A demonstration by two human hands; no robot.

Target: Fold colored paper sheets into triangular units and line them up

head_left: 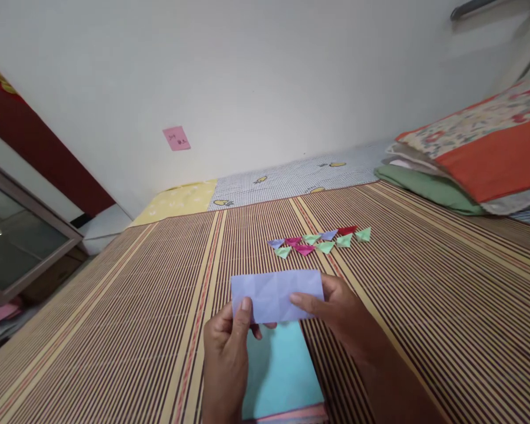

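Note:
A creased strip of lavender paper (271, 288) is held up between both hands. My left hand (229, 338) pinches its lower left part, thumb in front and fingers behind. On the right end, my right hand (335, 303) grips it with the thumb lying across the front face. Below the paper lies a stack of coloured paper (282, 371) with a light blue sheet on top, partly covered by my left hand. Beyond the hands, several small folded paper triangles (324, 247) in green, pink, lavender and red lie in two rows.
A striped mat (128, 306) covers the bed. At the right sit a folded green cloth (428, 187) and an orange floral pillow (494, 159). A pink note (176, 138) is stuck on the white wall (269, 76). A glass-fronted cabinet (22, 235) stands at the left.

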